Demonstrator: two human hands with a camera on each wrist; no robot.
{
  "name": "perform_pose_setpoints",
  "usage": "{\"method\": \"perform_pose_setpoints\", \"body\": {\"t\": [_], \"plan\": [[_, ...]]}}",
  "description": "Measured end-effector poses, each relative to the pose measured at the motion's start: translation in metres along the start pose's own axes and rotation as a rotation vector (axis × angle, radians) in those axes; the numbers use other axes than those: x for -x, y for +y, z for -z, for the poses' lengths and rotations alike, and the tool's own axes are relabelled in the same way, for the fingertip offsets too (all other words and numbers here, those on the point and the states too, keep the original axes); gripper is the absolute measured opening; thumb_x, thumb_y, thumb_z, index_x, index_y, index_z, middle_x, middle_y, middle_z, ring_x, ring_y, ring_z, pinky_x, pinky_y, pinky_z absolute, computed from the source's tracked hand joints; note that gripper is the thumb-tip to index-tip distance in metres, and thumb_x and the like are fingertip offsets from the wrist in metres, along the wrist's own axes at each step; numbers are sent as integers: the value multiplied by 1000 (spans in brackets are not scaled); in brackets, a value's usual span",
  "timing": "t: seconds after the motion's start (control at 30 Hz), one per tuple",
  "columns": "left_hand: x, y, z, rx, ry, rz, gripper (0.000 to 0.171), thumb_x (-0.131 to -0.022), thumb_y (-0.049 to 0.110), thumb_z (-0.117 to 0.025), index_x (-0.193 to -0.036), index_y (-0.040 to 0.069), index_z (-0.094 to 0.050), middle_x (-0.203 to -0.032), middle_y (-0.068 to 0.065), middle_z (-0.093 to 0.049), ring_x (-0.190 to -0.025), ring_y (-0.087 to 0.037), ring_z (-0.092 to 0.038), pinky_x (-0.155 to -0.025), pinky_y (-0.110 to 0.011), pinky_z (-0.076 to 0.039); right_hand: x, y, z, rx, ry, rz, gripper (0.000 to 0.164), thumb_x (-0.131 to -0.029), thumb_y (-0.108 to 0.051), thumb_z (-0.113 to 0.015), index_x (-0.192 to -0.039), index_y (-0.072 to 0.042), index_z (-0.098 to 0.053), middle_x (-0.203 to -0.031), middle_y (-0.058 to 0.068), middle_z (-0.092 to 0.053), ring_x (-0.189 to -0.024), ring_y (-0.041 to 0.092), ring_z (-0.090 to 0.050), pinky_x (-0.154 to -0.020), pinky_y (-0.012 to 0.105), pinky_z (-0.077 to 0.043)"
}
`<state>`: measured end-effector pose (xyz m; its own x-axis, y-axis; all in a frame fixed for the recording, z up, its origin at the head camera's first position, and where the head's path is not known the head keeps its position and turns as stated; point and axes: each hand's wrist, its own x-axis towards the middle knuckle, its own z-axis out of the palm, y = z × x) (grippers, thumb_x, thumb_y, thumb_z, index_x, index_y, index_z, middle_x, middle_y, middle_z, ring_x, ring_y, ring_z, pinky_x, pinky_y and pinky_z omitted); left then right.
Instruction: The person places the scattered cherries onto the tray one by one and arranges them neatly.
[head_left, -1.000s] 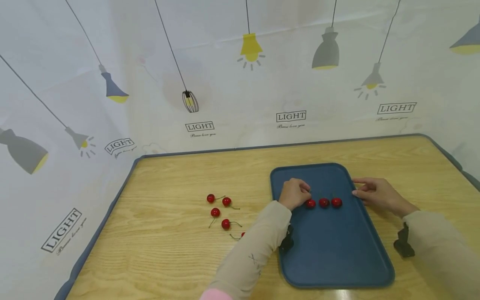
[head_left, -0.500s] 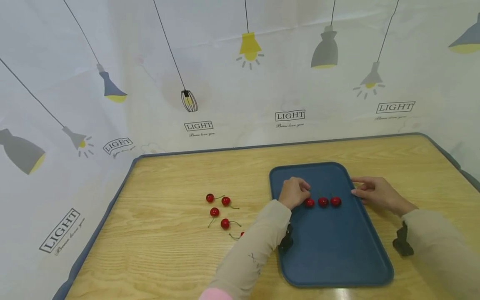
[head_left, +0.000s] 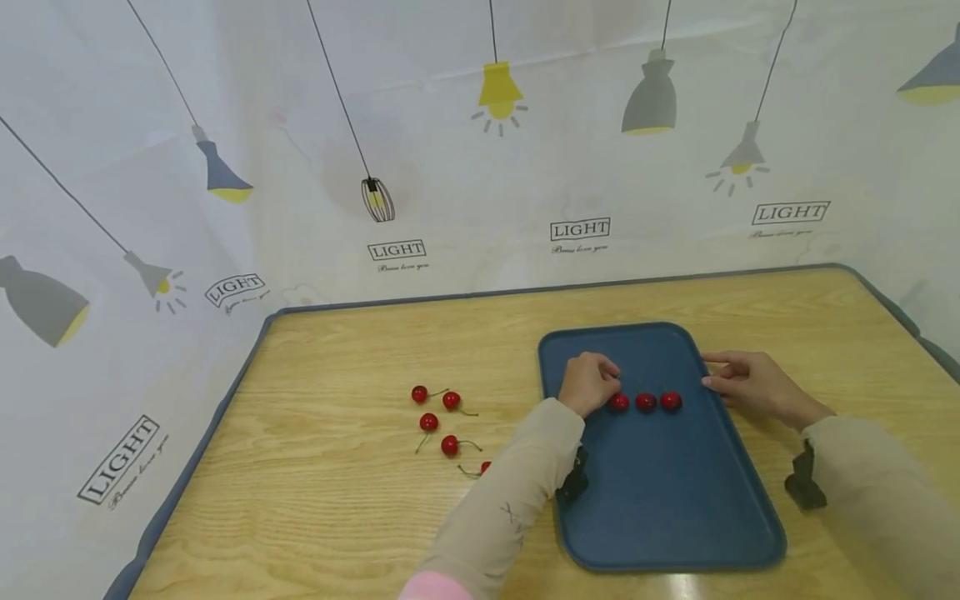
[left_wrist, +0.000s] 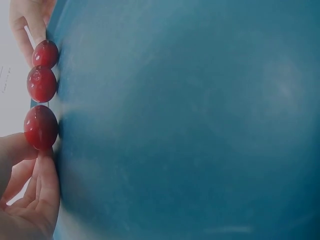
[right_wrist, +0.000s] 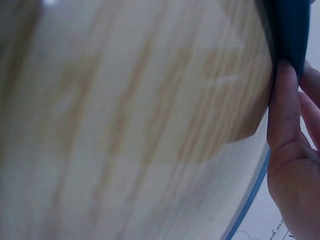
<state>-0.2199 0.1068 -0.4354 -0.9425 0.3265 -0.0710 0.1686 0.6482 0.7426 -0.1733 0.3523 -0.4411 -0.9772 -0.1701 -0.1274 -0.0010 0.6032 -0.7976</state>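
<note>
Three red cherries lie in a row across the blue tray (head_left: 675, 483): a left one (head_left: 618, 402), a middle one (head_left: 646, 402) and a right one (head_left: 671, 401). My left hand (head_left: 588, 385) pinches the left cherry; in the left wrist view the thumb and fingertips meet this cherry (left_wrist: 41, 127) at its near end. At the tray's right rim my right hand (head_left: 761, 387) holds the edge, with a finger (right_wrist: 286, 100) against the rim in the right wrist view. Its other fingers are partly hidden behind the tray.
Several stemmed cherries lie loose on the wooden table (head_left: 322, 500) left of the tray, among them one cherry (head_left: 450, 446); another cherry (head_left: 486, 467) is partly covered by the left sleeve (head_left: 510, 500). A lamp-printed curtain (head_left: 465, 167) stands along the table's far edge.
</note>
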Motion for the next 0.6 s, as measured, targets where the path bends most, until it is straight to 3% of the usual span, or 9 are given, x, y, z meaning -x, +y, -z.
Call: {"method": "perform_pose_setpoints", "body": {"t": [0.6], "plan": [[-2,-4,-1,11,-11,7,10,-77,8,-66,-86,8,-70,-70,1,-62,-58,-7,-52,-53,-18,-41,-1,1,-1,-14,-1,-3,56,-88,-19,-56,-129,11,-35,-92,17,-59,-75,10,-60,-63,26,-51]]}}
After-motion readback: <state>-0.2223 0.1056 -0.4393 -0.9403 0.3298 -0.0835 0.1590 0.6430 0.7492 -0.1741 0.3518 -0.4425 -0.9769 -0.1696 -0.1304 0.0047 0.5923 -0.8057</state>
